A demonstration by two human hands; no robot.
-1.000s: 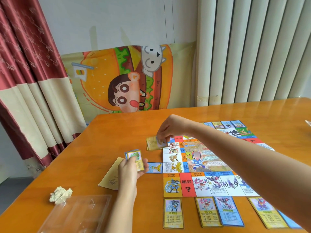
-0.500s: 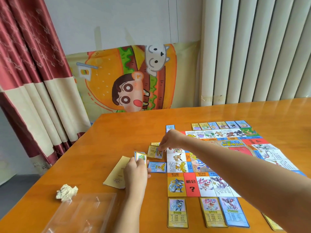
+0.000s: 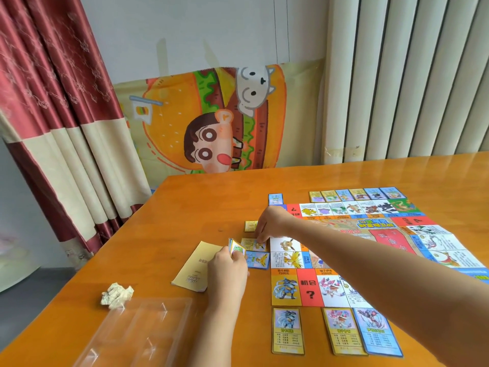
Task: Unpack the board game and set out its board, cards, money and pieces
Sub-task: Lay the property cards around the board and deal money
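The colourful game board (image 3: 344,250) lies flat on the right half of the wooden table (image 3: 201,202). Cards line its edges: three along the near edge (image 3: 288,331), a row at the far edge (image 3: 357,195), and several at the left edge. My left hand (image 3: 227,274) grips a small stack of cards (image 3: 236,249) upright beside the board's left edge. My right hand (image 3: 270,223) reaches across the board and pinches a yellow card (image 3: 251,244) lying at that left edge, above a blue card (image 3: 258,260).
A tan paper envelope (image 3: 197,266) lies left of my left hand. A crumpled paper ball (image 3: 116,294) and a clear plastic tray (image 3: 137,335) sit near the table's front left corner. Curtains and a cartoon banner stand behind the table.
My right hand has brought the yellow card nearer, down along the board's left edge, and set it just above the blue card. The view has shifted; my left hand still holds the stack.
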